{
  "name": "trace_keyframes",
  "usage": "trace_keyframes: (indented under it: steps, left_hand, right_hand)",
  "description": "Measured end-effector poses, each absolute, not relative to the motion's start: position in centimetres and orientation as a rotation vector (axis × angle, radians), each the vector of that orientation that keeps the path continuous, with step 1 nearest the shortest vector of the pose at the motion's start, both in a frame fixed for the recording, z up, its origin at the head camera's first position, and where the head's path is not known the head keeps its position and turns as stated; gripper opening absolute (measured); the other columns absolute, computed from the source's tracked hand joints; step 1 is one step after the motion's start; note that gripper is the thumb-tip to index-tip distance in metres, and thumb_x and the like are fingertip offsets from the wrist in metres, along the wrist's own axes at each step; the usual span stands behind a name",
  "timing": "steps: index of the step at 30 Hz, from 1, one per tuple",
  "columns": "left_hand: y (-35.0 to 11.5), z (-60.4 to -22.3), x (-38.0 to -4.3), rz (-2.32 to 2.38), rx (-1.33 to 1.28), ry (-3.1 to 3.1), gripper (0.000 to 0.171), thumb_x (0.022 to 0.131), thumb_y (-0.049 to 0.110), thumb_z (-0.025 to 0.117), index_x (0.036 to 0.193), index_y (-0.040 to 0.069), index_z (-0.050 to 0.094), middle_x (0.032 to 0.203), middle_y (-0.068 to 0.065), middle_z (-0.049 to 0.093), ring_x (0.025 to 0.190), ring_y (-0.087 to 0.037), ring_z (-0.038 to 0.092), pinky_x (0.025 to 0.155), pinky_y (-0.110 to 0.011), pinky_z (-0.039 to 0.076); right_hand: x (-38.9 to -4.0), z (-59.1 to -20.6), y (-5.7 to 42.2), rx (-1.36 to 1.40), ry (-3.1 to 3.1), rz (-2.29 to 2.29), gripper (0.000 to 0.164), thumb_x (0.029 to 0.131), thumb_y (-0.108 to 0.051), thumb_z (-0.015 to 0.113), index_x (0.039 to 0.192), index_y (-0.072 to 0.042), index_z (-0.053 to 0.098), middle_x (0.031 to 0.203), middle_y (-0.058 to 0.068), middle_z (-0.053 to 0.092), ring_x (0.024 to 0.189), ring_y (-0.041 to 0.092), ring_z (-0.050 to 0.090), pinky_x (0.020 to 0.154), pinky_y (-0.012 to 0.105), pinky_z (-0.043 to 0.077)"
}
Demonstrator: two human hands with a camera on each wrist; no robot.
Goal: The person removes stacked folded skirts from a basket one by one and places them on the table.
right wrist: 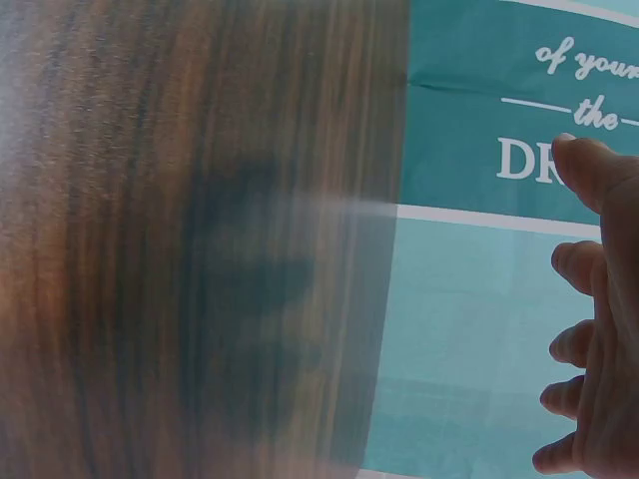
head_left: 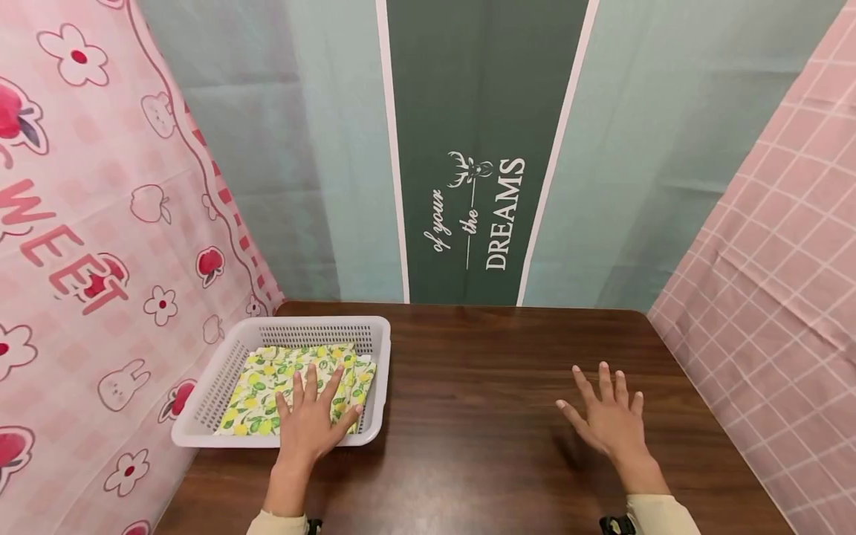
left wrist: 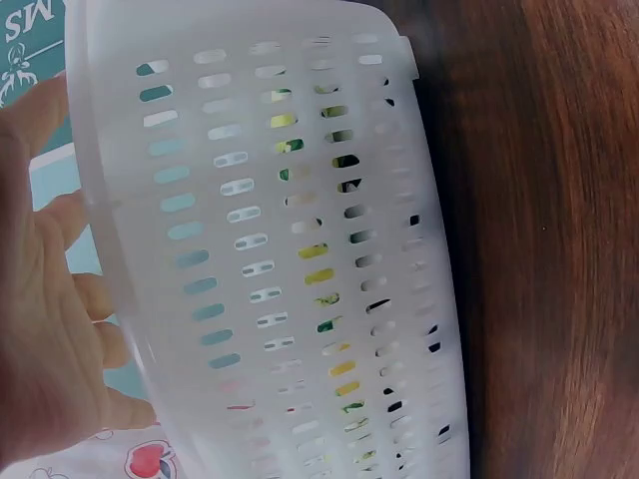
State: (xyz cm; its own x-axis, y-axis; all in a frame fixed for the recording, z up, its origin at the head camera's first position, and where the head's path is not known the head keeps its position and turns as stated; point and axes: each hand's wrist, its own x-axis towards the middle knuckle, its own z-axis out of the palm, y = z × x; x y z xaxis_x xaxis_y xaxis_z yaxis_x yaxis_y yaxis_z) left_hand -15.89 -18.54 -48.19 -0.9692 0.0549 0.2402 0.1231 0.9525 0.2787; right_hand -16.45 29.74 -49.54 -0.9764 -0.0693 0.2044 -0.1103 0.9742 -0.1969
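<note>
Left hand (head_left: 309, 420): fingers spread, no grip on anything, sits over the near-right part of the basket (head_left: 281, 322); touching or just above, can't tell; right hand (head_left: 611, 423): fingers spread too, holding nothing, over the table (head_left: 468, 409) well to the right of the basket.

Lemon-print cloth (head_left: 267, 386) lies inside the basket, under and beyond the left hand's fingers, partly hidden by them; looks folded and layered, with loose edges at its right side; one piece or several, can't tell. Likely light, soft and limp, not fragile; a single-layer pinch would probably let the folds slip open; better to take the whole stack, thumb on top and fingers beneath, or from both sides.

Basket looks like thin slotted plastic; likely light, fairly stiff, a bit slick; the rim is the natural hold, one hand each side.

In the way: near wall rises between the left wrist and the cloth, so a low reach meets the rim; from above is easier. Left of the left hand, a pink printed sheet (head_left: 73, 186) hangs close by the basket's far-left side, tight for fingers there; grid-pattern sheet (head_left: 789, 260) hangs right of the right hand; green backdrop (head_left: 461, 74) stands beyond both hands.
</note>
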Motion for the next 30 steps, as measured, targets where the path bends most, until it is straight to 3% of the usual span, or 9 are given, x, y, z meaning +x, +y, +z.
trace_keyframes:
  steps: [9, 15, 19, 22, 26, 30]
  left_hand:
    - [-18.3, -48.2, -15.9, -0.438, -0.152, -2.871, 0.076, 0.081, 0.057, 0.060, 0.144, 0.019, 0.039, 0.146, -0.027, 0.021, 0.133, -0.050, 0.009, 0.095, -0.072, 0.007]
    - [-18.4, -47.2, -15.5, -0.575, -0.155, -2.886, 0.083, 0.079, 0.058, 0.063, 0.145, 0.016, 0.035, 0.146, -0.027, 0.025, 0.130, -0.051, 0.020, 0.095, -0.071, 0.016]
    - [-18.7, -46.8, -15.4, -0.694, -0.194, -2.843, 0.086, 0.076, 0.055, 0.068, 0.144, 0.012, 0.037, 0.142, -0.027, 0.032, 0.125, -0.047, 0.033, 0.093, -0.067, 0.026]
    - [-18.9, -46.9, -15.5, -0.815, -0.230, -2.813, 0.085, 0.075, 0.052, 0.071, 0.142, 0.012, 0.039, 0.139, -0.026, 0.037, 0.124, -0.044, 0.037, 0.091, -0.063, 0.032]
    - [-19.3, -47.0, -15.5, -1.078, -0.251, -2.744, 0.080, 0.074, 0.043, 0.076, 0.140, 0.012, 0.042, 0.139, -0.019, 0.041, 0.125, -0.038, 0.038, 0.094, -0.058, 0.034]
    - [-19.5, -47.2, -15.3, -1.395, -0.246, -2.615, 0.072, 0.077, 0.031, 0.077, 0.138, 0.013, 0.046, 0.138, -0.012, 0.045, 0.124, -0.034, 0.042, 0.096, -0.055, 0.035]
  right_hand:
    - [-16.5, -48.6, 29.9, 0.128, -2.952, 0.340, 0.076, 0.092, -0.058, 0.042, 0.151, -0.020, 0.013, 0.145, 0.034, 0.011, 0.129, 0.055, 0.007, 0.092, 0.074, 0.005]
    - [-16.0, -47.2, 29.5, 0.186, -3.012, 0.568, 0.085, 0.088, -0.058, 0.050, 0.151, -0.014, 0.013, 0.143, 0.038, 0.010, 0.122, 0.061, 0.019, 0.088, 0.074, 0.017]
    - [-15.8, -46.7, 29.5, 0.260, -2.984, 0.741, 0.086, 0.087, -0.052, 0.058, 0.149, -0.009, 0.018, 0.141, 0.039, 0.017, 0.118, 0.061, 0.028, 0.082, 0.071, 0.029]
    - [-15.8, -46.9, 29.7, 0.276, -2.960, 0.848, 0.085, 0.085, -0.048, 0.063, 0.148, -0.007, 0.022, 0.141, 0.036, 0.024, 0.120, 0.057, 0.029, 0.083, 0.069, 0.032]
    - [-15.7, -47.3, 29.9, 0.259, -2.917, 0.980, 0.084, 0.084, -0.044, 0.066, 0.148, -0.010, 0.025, 0.138, 0.033, 0.033, 0.118, 0.053, 0.036, 0.084, 0.066, 0.035]
    - [-15.5, -47.8, 29.8, 0.259, -2.788, 1.288, 0.075, 0.086, -0.031, 0.067, 0.148, -0.014, 0.027, 0.136, 0.028, 0.038, 0.116, 0.048, 0.043, 0.084, 0.060, 0.040]
